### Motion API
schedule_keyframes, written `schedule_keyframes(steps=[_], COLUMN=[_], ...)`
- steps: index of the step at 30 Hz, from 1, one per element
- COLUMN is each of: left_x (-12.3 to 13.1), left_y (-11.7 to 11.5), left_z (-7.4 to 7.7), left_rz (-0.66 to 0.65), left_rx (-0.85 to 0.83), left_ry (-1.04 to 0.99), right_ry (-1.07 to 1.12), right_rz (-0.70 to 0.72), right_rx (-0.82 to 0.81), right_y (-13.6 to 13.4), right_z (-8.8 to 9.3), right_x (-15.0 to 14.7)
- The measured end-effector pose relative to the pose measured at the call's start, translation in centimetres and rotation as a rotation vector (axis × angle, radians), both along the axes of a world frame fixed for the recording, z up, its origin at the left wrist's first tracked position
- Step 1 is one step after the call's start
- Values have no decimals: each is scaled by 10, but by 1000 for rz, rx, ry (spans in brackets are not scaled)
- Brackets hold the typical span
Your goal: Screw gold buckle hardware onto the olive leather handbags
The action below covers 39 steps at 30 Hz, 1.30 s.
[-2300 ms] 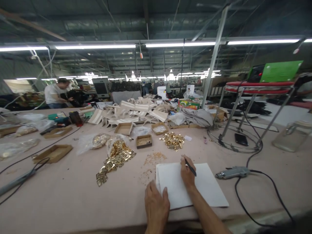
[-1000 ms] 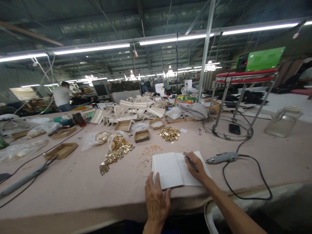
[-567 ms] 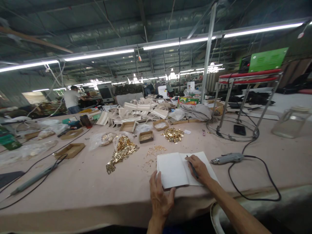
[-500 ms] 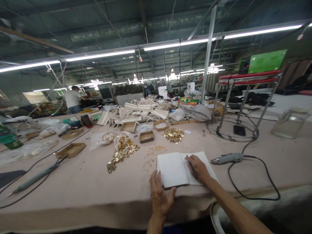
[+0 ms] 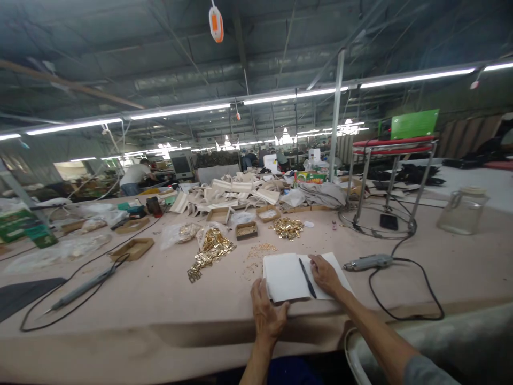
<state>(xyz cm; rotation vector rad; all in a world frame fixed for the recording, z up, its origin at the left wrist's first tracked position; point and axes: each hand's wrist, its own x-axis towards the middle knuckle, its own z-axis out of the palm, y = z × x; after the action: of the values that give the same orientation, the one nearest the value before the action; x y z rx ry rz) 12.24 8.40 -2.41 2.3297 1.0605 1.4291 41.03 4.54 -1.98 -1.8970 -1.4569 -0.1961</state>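
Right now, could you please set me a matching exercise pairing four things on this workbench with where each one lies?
Things:
1. pen
2. left hand
3. grey power tool
4. pile of gold metal parts

Places:
A. on the table right of the notebook, its black cable looping away
B. lying loose along the notebook's centre fold
C. on the table left of the notebook, spilling from a clear bag
D. resting on the notebook's near left corner

Pairs: 1-B, 2-D, 3-A, 4-C

One head-worn camera looks forward and slightly down across the tabletop (image 5: pixel 120 305), hall beyond, notebook (image 5: pixel 286 278) close below.
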Motion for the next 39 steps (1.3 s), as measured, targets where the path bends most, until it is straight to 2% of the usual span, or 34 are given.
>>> schedule_keyframes(steps=[16,23,27,33,39], left_x=[1,-3,-2,12,21], left_y=[9,4,-6,-20,-20], left_z=[-10,-1,8,16,14], left_rz=[-7,-56,-59,51,104], left_rx=[51,54,79,129,112], left_ry=[17,17,92,254,359], right_ry=[84,78,74,114,153], right_rz=[-42,-48,-39,-42,-48], right_rx=[-21,-21,-12,-2,-18], right_y=[3,4,3,8,10], right_z=[-4,-1,0,-2,-3], right_x=[6,5,5,9,9])
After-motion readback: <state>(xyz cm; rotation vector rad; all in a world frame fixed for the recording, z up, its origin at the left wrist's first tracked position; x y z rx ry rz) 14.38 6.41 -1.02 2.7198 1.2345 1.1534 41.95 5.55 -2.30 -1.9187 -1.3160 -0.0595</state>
